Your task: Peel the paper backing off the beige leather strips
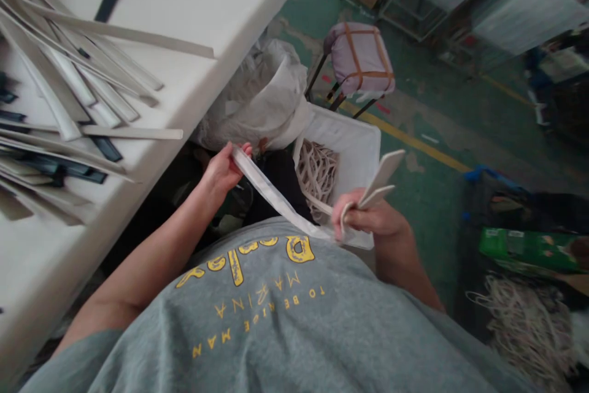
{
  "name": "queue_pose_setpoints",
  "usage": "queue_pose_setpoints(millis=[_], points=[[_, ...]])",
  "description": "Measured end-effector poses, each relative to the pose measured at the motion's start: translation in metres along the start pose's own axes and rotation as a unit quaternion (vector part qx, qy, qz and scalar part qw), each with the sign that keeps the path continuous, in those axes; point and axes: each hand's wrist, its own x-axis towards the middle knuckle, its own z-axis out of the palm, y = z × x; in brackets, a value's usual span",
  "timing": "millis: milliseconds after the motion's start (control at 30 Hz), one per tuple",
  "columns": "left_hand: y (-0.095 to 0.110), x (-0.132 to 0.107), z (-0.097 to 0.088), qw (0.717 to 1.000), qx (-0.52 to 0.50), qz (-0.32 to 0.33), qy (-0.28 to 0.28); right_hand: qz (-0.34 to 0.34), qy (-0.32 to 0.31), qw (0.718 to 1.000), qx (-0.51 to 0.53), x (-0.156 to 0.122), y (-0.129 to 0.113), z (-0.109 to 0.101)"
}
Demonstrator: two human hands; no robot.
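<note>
Left fingers [245, 149], right fingers [344, 214] tight around strip [276, 200].

- Soft, diffuse light; the white table [221, 7] is the brightest area, nearly washed out.
- Deep shadow lies under the table edge, behind the left hand [223, 172].
- The white strip [276, 200] and the right hand [368, 218] look slightly motion-blurred.
- Wide-angle bending shows at the edges; the green floor [460, 111] is dim and soft.
</note>
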Motion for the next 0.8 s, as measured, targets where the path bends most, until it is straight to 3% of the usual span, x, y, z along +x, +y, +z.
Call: queue_pose_setpoints(millis=[67, 133, 267, 400, 500, 633, 800], points=[[-0.003, 0.008, 0.001, 0.999, -0.010, 0.023, 0.029, 0.026, 0.046, 0.998, 0.046, -0.016, 0.005, -0.007], [-0.010, 0.008, 0.000, 0.999, 0.006, 0.043, 0.028, 0.010, 0.092, 0.992, 0.085, -0.016, 0.009, -0.010], [-0.028, -0.006, -0.014, 0.986, 0.141, 0.047, -0.082, -0.074, 0.106, 0.986, 0.102, 0.033, 0.014, -0.009], [-0.036, -0.024, -0.036, 0.929, 0.291, 0.089, -0.210, -0.134, 0.078, 0.981, 0.113, 0.100, 0.019, -0.013], [-0.033, -0.037, -0.043, 0.872, 0.393, 0.119, -0.267, -0.125, 0.049, 0.979, 0.156, 0.132, 0.020, -0.023], [-0.033, -0.049, -0.042, 0.814, 0.477, 0.113, -0.311, -0.110, 0.034, 0.972, 0.204, 0.149, 0.010, -0.035], [-0.038, -0.049, -0.043, 0.790, 0.522, 0.087, -0.309, -0.209, 0.019, 0.953, 0.221, 0.148, -0.015, -0.049]])
